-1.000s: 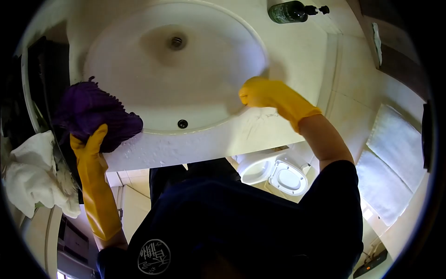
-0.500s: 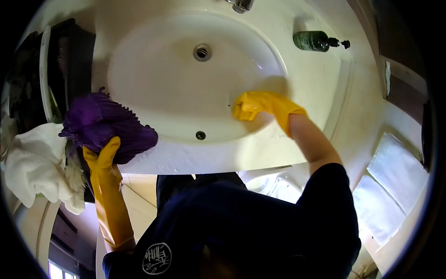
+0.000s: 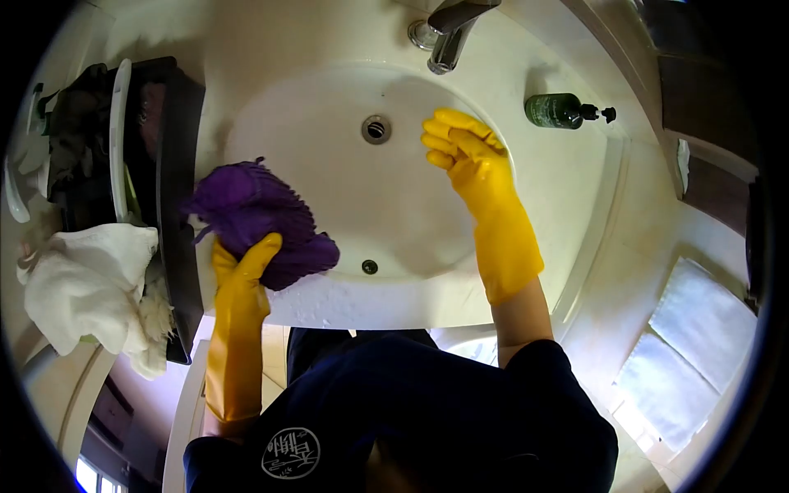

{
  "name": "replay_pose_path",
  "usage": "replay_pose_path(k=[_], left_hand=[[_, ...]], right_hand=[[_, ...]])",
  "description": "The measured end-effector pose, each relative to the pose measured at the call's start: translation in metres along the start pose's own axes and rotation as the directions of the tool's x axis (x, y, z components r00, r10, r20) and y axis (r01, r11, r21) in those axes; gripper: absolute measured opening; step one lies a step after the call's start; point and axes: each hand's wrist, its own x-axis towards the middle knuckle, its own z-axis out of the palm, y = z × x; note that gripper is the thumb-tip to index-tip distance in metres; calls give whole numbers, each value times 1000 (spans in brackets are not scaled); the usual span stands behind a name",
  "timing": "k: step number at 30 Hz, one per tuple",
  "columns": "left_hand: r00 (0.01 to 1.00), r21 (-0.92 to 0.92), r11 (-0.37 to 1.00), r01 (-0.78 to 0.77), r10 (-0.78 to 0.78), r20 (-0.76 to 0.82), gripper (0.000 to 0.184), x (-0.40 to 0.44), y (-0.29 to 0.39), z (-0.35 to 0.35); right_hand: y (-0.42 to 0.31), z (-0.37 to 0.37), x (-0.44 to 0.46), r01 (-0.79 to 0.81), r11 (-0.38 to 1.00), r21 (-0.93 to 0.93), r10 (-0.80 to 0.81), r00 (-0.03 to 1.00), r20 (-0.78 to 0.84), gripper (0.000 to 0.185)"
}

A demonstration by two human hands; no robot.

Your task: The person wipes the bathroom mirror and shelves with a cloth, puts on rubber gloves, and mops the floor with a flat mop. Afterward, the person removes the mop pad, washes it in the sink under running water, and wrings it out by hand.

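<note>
A bunched purple cloth (image 3: pixel 259 209) with a ridged, fringed texture is in my left hand (image 3: pixel 246 263), which wears a yellow rubber glove. The thumb presses on it and the other fingers are hidden beneath. It hangs over the sink's left front rim. My right hand (image 3: pixel 468 148), in a matching glove, is over the right side of the white oval sink (image 3: pixel 329 164). Its fingers are curled in, and whatever they hold, if anything, is hidden. Left of that hand lies the metal drain (image 3: pixel 376 129); a small dark overflow hole (image 3: pixel 370 267) sits at the near side.
A chrome faucet (image 3: pixel 448 41) rises behind the sink. On the right counter stands a green pump bottle (image 3: pixel 555 111). To the left are a dark tray (image 3: pixel 181 181) with assorted items and a white towel (image 3: pixel 90 279). White folded towels (image 3: pixel 682 353) are at far right.
My right hand has moved from the near right of the basin toward the back, its fist loosening slightly. The view has shifted, showing more of the faucet. My left hand keeps the cloth.
</note>
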Motion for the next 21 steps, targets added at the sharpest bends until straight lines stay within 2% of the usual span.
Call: replay_pose_path(k=[2, 3, 4, 6, 7, 9, 10, 11, 13, 15, 17, 18, 19, 20, 21], left_hand=[[996, -6, 999, 54, -54, -65, 51, 3, -10, 10], [997, 12, 997, 79, -79, -26, 51, 6, -13, 12], [997, 18, 997, 72, -71, -24, 51, 6, -11, 17], [988, 5, 990, 143, -143, -59, 49, 4, -11, 30], [988, 0, 988, 155, -155, -16, 48, 5, -11, 32], [992, 18, 991, 129, -129, -5, 47, 8, -16, 32], [994, 32, 993, 112, -112, -3, 47, 8, -17, 31], [994, 32, 993, 113, -113, -6, 47, 8, -16, 30], [989, -25, 989, 147, -147, -17, 47, 7, -14, 33], [989, -39, 990, 138, -140, -48, 48, 6, -13, 31], [988, -56, 990, 127, -131, -81, 48, 7, -12, 30], [986, -56, 990, 129, -134, -101, 49, 8, -12, 29], [983, -56, 990, 130, -136, -120, 50, 9, -13, 28], [983, -57, 990, 127, -134, -126, 50, 10, -13, 27], [985, -66, 990, 123, -129, -115, 50, 11, -13, 27]], right_hand=[[-33, 37, -2, 73, 987, 144, -94, 986, 140, 36], [-35, 49, 5, 78, 985, 152, -100, 985, 143, 36], [-34, 60, 18, 208, 930, 304, -311, 886, 345, 37], [-52, 68, 35, 293, 828, 479, -526, 702, 480, 38], [-68, 73, 40, 21, 744, 668, -419, 793, 442, 41], [-87, 83, 36, -35, 725, 687, -232, 928, 292, 39], [-83, 81, 31, -36, 724, 688, -235, 926, 296, 39], [-75, 73, 27, 115, 808, 578, -381, 850, 363, 37], [-60, 37, 32, 113, 856, 505, -326, 876, 356, 34], [-3, -16, 71, -288, 675, 679, -229, 794, 563, 32], [27, -16, 84, -557, 510, 655, -385, 532, 754, 31], [25, 5, 60, -375, 647, 664, -30, 858, 513, 31], [25, 19, 49, -243, 798, 551, 248, 966, 66, 31], [31, 20, 57, -249, 798, 550, 251, 965, 72, 31], [39, 18, 70, -160, 894, 418, 135, 987, 87, 32]])
